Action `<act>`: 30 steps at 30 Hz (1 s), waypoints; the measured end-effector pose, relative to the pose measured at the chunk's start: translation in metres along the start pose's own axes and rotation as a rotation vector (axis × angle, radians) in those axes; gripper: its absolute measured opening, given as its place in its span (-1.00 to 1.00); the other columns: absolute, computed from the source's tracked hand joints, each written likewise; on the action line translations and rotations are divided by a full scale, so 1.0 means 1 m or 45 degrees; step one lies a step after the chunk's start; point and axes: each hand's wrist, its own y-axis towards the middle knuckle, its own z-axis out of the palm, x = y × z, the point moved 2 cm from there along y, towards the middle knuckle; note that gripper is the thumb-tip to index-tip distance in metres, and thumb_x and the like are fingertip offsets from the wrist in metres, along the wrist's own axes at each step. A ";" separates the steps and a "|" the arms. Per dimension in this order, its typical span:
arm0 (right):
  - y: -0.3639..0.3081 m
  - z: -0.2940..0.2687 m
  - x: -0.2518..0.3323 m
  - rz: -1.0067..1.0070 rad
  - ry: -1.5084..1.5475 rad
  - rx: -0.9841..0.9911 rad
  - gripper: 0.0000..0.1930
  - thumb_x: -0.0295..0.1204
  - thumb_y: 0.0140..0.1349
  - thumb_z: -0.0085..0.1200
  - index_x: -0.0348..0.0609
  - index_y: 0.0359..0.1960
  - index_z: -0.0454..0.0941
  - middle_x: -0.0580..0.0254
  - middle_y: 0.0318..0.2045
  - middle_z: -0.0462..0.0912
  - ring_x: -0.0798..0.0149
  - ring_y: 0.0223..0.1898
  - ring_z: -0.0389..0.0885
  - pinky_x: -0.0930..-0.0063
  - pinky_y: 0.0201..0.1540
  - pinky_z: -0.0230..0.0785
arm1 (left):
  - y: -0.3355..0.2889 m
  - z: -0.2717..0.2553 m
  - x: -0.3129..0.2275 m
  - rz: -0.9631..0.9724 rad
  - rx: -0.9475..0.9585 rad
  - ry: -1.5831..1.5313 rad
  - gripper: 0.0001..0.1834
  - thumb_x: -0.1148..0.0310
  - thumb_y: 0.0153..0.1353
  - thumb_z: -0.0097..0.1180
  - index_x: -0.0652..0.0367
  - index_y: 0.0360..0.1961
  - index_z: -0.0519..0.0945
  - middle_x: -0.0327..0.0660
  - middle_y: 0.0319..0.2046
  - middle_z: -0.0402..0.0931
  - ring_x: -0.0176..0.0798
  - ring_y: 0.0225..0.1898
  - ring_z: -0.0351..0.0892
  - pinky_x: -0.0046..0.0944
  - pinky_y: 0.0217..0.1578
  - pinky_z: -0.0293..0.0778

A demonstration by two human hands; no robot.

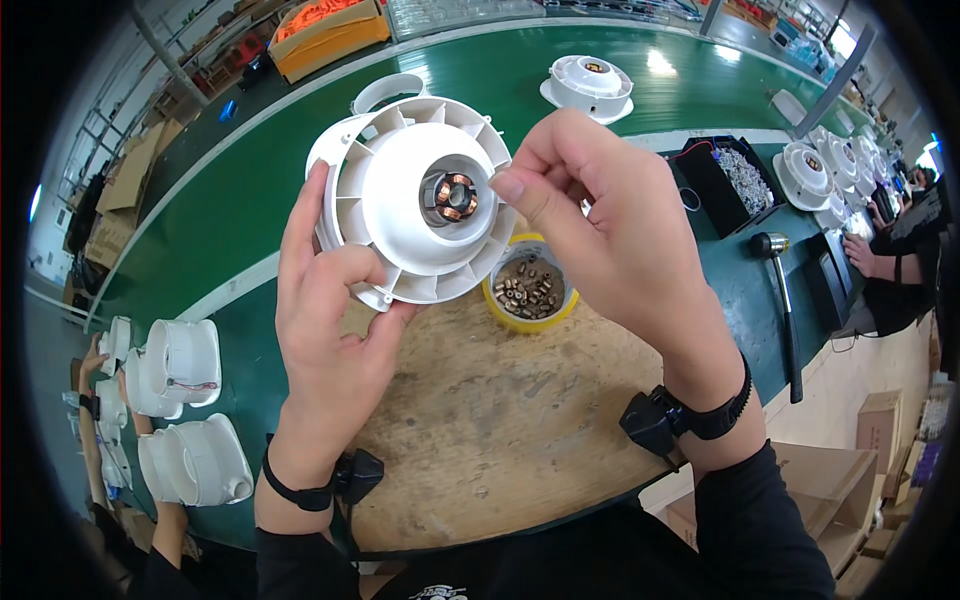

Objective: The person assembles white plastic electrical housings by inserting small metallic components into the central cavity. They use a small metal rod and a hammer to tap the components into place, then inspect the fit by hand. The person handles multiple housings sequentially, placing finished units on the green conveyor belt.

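Note:
My left hand [335, 320] grips a round white plastic fan housing [400, 190] by its left and lower rim, raised above the wooden board. The housing is tilted toward me. Ribs run around its ring, and a motor core with copper windings [456, 197] sits in the hub. At the housing's right edge is my right hand [610, 210], thumb and forefinger closed together; anything pinched there is hidden. Below and between the hands stands a yellow-rimmed bowl [530, 322] of small brass-coloured metal bushings [530, 287].
A wooden board [500, 430] lies before me; beyond runs a green conveyor belt [490, 75] carrying another housing [590, 85]. On the right are a black bin of small metal parts [745, 180] and a hammer [780, 300]. White housings [195, 460] and co-workers' arms are at left.

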 end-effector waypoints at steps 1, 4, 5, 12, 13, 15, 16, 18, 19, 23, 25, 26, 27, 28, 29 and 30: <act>0.000 0.000 0.002 0.032 -0.003 0.033 -0.83 -0.44 0.27 0.24 -0.27 -0.35 0.54 0.33 -0.60 0.52 0.54 -0.57 0.38 0.59 -0.51 0.23 | 0.000 -0.001 0.000 -0.001 0.003 0.004 -0.58 0.56 -0.08 0.46 0.09 -0.28 0.44 0.16 0.42 0.16 0.16 0.41 0.25 0.07 0.31 0.29; -0.002 0.000 0.004 0.043 -0.088 0.108 -0.85 -0.45 0.22 0.27 -0.25 -0.32 0.57 0.38 -0.59 0.49 0.55 -0.60 0.30 0.60 -0.55 0.17 | 0.000 -0.001 -0.003 0.023 0.003 0.045 -0.59 0.57 -0.08 0.46 0.09 -0.29 0.45 0.16 0.42 0.16 0.15 0.42 0.23 0.06 0.32 0.28; -0.001 0.001 0.004 -0.025 -0.089 0.071 -0.85 -0.46 0.19 0.29 -0.25 -0.30 0.58 0.38 -0.57 0.50 0.55 -0.60 0.29 0.61 -0.55 0.17 | 0.000 -0.001 -0.004 0.032 -0.001 0.051 -0.58 0.57 -0.09 0.46 0.09 -0.29 0.45 0.17 0.42 0.16 0.16 0.42 0.23 0.06 0.32 0.29; -0.005 0.009 0.005 -0.149 -0.121 0.029 -0.70 -0.48 0.02 0.38 -0.21 -0.18 0.65 0.39 -0.45 0.57 0.51 -0.60 0.31 0.61 -0.55 0.19 | 0.002 0.001 -0.012 0.076 -0.022 0.117 -0.59 0.69 -0.17 0.40 0.12 -0.33 0.48 0.27 0.40 0.16 0.28 0.39 0.25 0.04 0.27 0.32; -0.005 0.009 0.005 -0.141 -0.148 0.046 -0.69 -0.48 0.01 0.39 -0.21 -0.17 0.65 0.38 -0.44 0.58 0.50 -0.59 0.33 0.60 -0.54 0.21 | 0.002 0.001 -0.013 0.079 -0.031 0.128 -0.60 0.73 -0.19 0.38 0.14 -0.36 0.49 0.30 0.38 0.16 0.33 0.37 0.27 0.04 0.26 0.33; -0.005 0.009 0.005 -0.169 -0.215 0.038 -0.67 -0.47 0.00 0.40 -0.21 -0.16 0.66 0.35 -0.44 0.60 0.46 -0.58 0.39 0.58 -0.53 0.26 | 0.002 0.000 -0.013 0.104 -0.032 0.150 -0.60 0.73 -0.20 0.39 0.14 -0.36 0.49 0.30 0.38 0.17 0.33 0.37 0.27 0.04 0.26 0.33; -0.005 0.009 0.005 -0.183 -0.248 0.034 -0.66 -0.47 0.00 0.40 -0.20 -0.15 0.66 0.34 -0.44 0.60 0.44 -0.58 0.42 0.57 -0.52 0.29 | 0.002 0.000 -0.013 0.117 -0.032 0.162 -0.60 0.73 -0.20 0.39 0.14 -0.36 0.49 0.30 0.38 0.17 0.34 0.36 0.28 0.04 0.25 0.33; -0.006 0.009 0.005 -0.216 -0.291 0.033 -0.67 -0.45 -0.01 0.41 -0.21 -0.17 0.66 0.30 -0.44 0.62 0.38 -0.54 0.50 0.53 -0.49 0.35 | 0.002 -0.001 -0.015 0.126 -0.022 0.186 -0.59 0.72 -0.21 0.39 0.14 -0.36 0.49 0.31 0.38 0.17 0.34 0.35 0.29 0.04 0.25 0.33; -0.006 0.009 0.005 -0.233 -0.313 0.033 -0.67 -0.45 -0.01 0.41 -0.21 -0.17 0.65 0.28 -0.43 0.63 0.35 -0.53 0.54 0.52 -0.48 0.38 | 0.001 -0.001 -0.016 0.131 -0.016 0.198 -0.59 0.72 -0.21 0.39 0.14 -0.36 0.49 0.31 0.38 0.17 0.34 0.35 0.29 0.04 0.25 0.33; -0.007 0.014 0.004 -0.228 -0.345 -0.004 -0.71 -0.44 -0.03 0.40 -0.18 -0.25 0.64 0.26 -0.44 0.65 0.28 -0.45 0.64 0.46 -0.41 0.44 | 0.002 0.001 -0.017 0.139 -0.011 0.193 -0.58 0.71 -0.21 0.40 0.14 -0.35 0.49 0.32 0.37 0.18 0.33 0.34 0.31 0.03 0.25 0.33; -0.007 0.015 0.004 -0.215 -0.376 -0.001 -0.73 -0.44 -0.04 0.40 -0.18 -0.29 0.62 0.25 -0.44 0.65 0.26 -0.41 0.67 0.44 -0.38 0.46 | 0.001 0.001 -0.017 0.143 -0.003 0.193 -0.58 0.71 -0.21 0.41 0.14 -0.34 0.49 0.32 0.37 0.18 0.33 0.34 0.31 0.04 0.24 0.34; -0.007 0.016 0.004 -0.223 -0.387 -0.005 -0.74 -0.45 -0.04 0.39 -0.18 -0.30 0.62 0.25 -0.44 0.65 0.26 -0.41 0.67 0.44 -0.37 0.47 | 0.002 0.001 -0.017 0.135 0.004 0.191 -0.58 0.71 -0.21 0.41 0.14 -0.34 0.49 0.32 0.37 0.18 0.33 0.34 0.31 0.04 0.24 0.34; -0.007 0.016 0.003 -0.232 -0.398 -0.008 -0.74 -0.46 -0.05 0.39 -0.17 -0.31 0.61 0.25 -0.44 0.65 0.26 -0.41 0.67 0.44 -0.36 0.47 | 0.002 0.002 -0.017 0.128 0.010 0.188 -0.58 0.71 -0.21 0.41 0.14 -0.34 0.49 0.32 0.37 0.19 0.33 0.33 0.31 0.04 0.24 0.34; -0.007 0.017 0.002 -0.240 -0.409 -0.012 -0.75 -0.46 -0.05 0.39 -0.17 -0.32 0.60 0.25 -0.44 0.65 0.25 -0.40 0.67 0.43 -0.36 0.47 | 0.002 0.002 -0.016 0.120 0.016 0.186 -0.58 0.71 -0.22 0.41 0.15 -0.34 0.49 0.32 0.36 0.19 0.33 0.33 0.31 0.04 0.24 0.34; -0.007 0.017 0.002 -0.263 -0.403 -0.015 -0.74 -0.47 -0.05 0.39 -0.18 -0.32 0.60 0.25 -0.45 0.65 0.25 -0.40 0.67 0.43 -0.35 0.48 | 0.002 0.002 -0.016 0.123 0.018 0.184 -0.58 0.71 -0.22 0.41 0.15 -0.34 0.49 0.32 0.36 0.19 0.33 0.33 0.32 0.04 0.24 0.34; -0.007 0.018 0.001 -0.285 -0.397 -0.018 -0.74 -0.48 -0.05 0.39 -0.18 -0.32 0.60 0.25 -0.45 0.65 0.25 -0.40 0.67 0.43 -0.35 0.48 | 0.003 0.001 -0.016 0.125 0.020 0.183 -0.58 0.71 -0.22 0.41 0.15 -0.34 0.49 0.32 0.36 0.19 0.34 0.33 0.32 0.04 0.24 0.34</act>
